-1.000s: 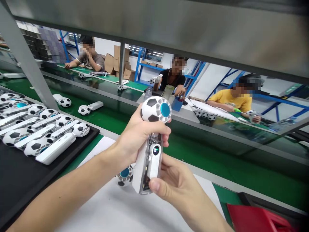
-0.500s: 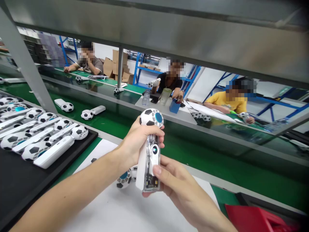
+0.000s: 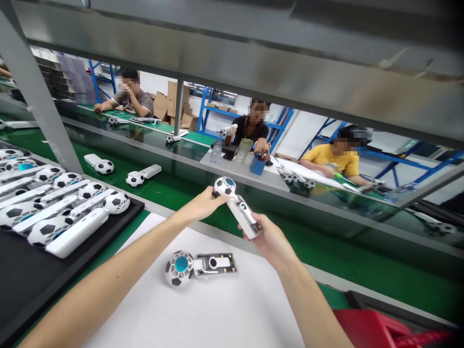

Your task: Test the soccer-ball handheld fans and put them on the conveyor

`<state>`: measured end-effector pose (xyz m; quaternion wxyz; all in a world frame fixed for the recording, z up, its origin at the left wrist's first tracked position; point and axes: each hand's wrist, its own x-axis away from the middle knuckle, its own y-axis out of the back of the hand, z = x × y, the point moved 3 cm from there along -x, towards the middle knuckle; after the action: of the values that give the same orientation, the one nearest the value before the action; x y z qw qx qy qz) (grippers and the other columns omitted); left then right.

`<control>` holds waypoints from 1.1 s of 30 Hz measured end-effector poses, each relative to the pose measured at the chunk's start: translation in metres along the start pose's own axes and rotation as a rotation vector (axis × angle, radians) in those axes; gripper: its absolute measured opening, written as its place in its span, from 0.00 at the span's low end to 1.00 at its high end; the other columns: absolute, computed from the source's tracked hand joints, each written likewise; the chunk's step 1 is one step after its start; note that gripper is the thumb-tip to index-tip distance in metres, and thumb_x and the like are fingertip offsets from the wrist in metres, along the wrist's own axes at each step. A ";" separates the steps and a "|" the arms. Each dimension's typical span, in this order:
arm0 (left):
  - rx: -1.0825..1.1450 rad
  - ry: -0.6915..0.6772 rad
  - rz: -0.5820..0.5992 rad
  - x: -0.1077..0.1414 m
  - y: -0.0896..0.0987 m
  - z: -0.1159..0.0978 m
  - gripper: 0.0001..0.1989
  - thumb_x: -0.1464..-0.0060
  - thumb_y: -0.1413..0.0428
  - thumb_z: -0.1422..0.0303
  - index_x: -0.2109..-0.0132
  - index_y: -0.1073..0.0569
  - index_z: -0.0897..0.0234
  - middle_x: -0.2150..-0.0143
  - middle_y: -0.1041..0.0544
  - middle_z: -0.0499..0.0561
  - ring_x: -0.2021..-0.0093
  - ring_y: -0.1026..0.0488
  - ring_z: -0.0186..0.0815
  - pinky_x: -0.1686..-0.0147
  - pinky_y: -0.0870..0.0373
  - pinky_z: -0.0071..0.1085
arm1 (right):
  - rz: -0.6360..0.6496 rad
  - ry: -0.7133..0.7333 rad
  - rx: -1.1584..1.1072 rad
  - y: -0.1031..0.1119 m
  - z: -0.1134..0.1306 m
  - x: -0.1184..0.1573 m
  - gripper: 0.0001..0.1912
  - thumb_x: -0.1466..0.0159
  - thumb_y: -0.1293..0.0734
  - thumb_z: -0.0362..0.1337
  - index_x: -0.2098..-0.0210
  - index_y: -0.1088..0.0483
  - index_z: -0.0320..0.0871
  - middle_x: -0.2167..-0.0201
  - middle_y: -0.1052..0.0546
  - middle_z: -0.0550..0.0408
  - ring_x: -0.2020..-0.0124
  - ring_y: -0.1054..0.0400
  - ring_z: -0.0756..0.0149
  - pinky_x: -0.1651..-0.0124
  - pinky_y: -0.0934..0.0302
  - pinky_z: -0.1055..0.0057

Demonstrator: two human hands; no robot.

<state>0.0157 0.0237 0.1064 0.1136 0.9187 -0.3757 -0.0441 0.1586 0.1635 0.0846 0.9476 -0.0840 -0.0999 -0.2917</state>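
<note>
My left hand (image 3: 205, 204) pinches the ball head of a soccer-ball handheld fan (image 3: 242, 211), which has a teal centre. Around the lower end of its white and clear handle, my right hand (image 3: 271, 238) is closed. The fan is held up in front of me, tilted, with a small dark round display on the handle. Beneath my hands, another soccer-ball fan (image 3: 181, 264) lies on a white sheet (image 3: 203, 314), its teal centre and clear handle facing up.
To the left, a black tray (image 3: 21, 285) holds several such fans. Two more lie on the green belt (image 3: 174, 186) beyond. A red object (image 3: 369, 328) stands at the lower right. A metal shelf beam (image 3: 232, 53) crosses overhead; several people sit at the far bench.
The fan has moved away from me, and its handle now slants down to the right. My left hand has shifted onto the ball head. The fan on the sheet is now uncovered.
</note>
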 end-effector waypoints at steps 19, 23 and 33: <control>-1.195 -0.242 0.600 0.045 -0.044 0.002 0.11 0.65 0.41 0.81 0.70 0.28 0.66 0.68 0.22 0.59 0.65 0.24 0.52 0.58 0.31 0.45 | -0.256 0.114 0.709 0.069 0.004 -0.031 0.26 0.33 0.35 0.38 0.37 0.40 0.38 0.36 0.41 0.37 0.35 0.48 0.45 0.34 0.56 0.48; -1.233 -0.439 0.409 0.045 -0.027 -0.018 0.20 0.56 0.51 0.87 0.58 0.26 0.67 0.60 0.22 0.59 0.53 0.27 0.50 0.44 0.44 0.54 | 0.350 0.104 0.512 -0.004 0.004 0.001 0.24 0.44 0.25 0.42 0.49 0.28 0.43 0.57 0.23 0.51 0.56 0.27 0.58 0.55 0.32 0.66; -0.890 -0.259 -0.383 -0.029 0.078 0.015 0.31 0.48 0.41 0.69 0.37 0.37 0.58 0.33 0.44 0.59 0.35 0.43 0.55 0.39 0.40 0.48 | 0.232 0.034 0.035 -0.004 0.000 -0.005 0.12 0.36 0.36 0.41 0.64 0.32 0.36 0.75 0.25 0.51 0.80 0.33 0.71 0.80 0.41 0.78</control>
<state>-0.0600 -0.0128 0.1107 0.4369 0.8206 -0.1560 -0.3338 0.1524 0.1622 0.0835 0.9778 -0.0733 -0.0786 -0.1796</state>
